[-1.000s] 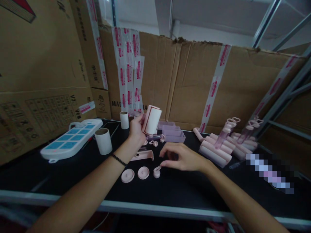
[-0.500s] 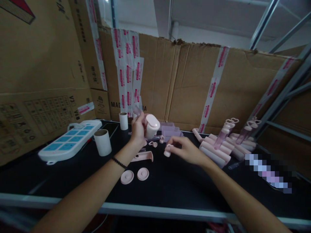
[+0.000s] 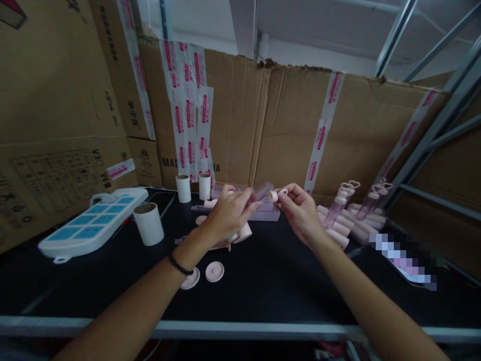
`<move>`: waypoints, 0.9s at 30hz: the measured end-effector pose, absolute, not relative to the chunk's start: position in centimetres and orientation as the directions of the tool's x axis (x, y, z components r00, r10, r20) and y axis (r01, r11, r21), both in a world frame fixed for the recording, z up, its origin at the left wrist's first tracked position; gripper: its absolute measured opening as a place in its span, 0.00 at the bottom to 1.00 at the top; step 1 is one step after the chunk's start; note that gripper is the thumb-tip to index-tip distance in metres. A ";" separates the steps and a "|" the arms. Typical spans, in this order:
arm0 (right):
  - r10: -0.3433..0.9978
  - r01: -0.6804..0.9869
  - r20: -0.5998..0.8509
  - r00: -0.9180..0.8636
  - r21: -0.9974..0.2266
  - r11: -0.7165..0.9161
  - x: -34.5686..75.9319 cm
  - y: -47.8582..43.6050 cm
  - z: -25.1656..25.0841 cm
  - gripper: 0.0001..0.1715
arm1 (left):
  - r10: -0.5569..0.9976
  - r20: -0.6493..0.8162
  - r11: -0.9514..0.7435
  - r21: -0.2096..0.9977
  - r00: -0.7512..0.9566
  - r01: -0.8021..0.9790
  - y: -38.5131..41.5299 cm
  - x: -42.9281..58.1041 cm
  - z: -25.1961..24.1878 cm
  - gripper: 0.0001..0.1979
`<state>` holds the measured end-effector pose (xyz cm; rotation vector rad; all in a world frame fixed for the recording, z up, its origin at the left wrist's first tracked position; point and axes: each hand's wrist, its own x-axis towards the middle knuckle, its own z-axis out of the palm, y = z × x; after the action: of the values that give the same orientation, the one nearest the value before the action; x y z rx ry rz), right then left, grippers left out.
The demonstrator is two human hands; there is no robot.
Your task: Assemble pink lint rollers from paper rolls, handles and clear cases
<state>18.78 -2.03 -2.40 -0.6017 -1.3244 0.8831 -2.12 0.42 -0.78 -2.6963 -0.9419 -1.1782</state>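
In the middle of the head view, my left hand (image 3: 229, 213) is closed round a translucent pink tube (image 3: 263, 190) that points up and right. A pale pink container (image 3: 243, 233) shows under its palm; whether the fingers also hold it is hidden. My right hand (image 3: 302, 213) pinches a small pink cap with a loop handle (image 3: 273, 196), close to the tube's end. I cannot tell whether cap and tube touch. Below the left wrist lie two round pink discs (image 3: 214, 272). A pink part with an upturned end (image 3: 225, 245) is mostly covered by the left hand.
White cylinders (image 3: 149, 224) stand left of my hands, beside a white power strip (image 3: 93, 220). Lilac trays (image 3: 263, 215) sit behind the hands. To the right are stacked pink cylinders (image 3: 340, 228) and heart-topped tubes (image 3: 335, 208). A cardboard wall (image 3: 233, 120) closes the back.
My left hand has turned over, bringing the tube to point right and the pink container underneath. My right hand has lifted the cap up towards the tube. The view has shifted slightly.
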 end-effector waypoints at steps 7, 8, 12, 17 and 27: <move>0.808 -0.137 0.587 0.046 -0.798 0.587 19.3 -1.7 -2.2 0.18 | 0.508 0.617 -0.800 0.081 0.601 0.594 0.0 -2.3 -0.2 0.19; 0.801 -0.128 0.596 0.060 -0.791 0.598 19.4 -1.7 -2.1 0.17 | 0.509 0.610 -0.800 0.075 0.608 0.595 -0.1 -2.3 -0.2 0.19; 0.777 -0.052 0.628 0.051 -0.775 0.630 19.6 -1.8 -2.0 0.17 | 0.503 0.585 -0.783 -0.003 0.636 0.622 -0.4 -2.2 -0.1 0.20; 0.768 0.054 0.634 -0.093 -0.767 0.639 19.7 -2.5 -1.9 0.15 | 0.490 0.535 -0.754 -0.136 0.688 0.643 0.2 -2.1 -0.6 0.23; 0.729 0.243 0.635 -0.255 -0.688 0.684 19.7 -2.9 -2.2 0.11 | 0.556 0.493 -0.755 -0.037 0.669 0.654 -0.8 -2.1 -0.4 0.06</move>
<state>19.72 -2.87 -2.19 -0.7703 -1.8148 0.5625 -2.14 -0.78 -0.37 -2.6733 -0.9822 -0.6862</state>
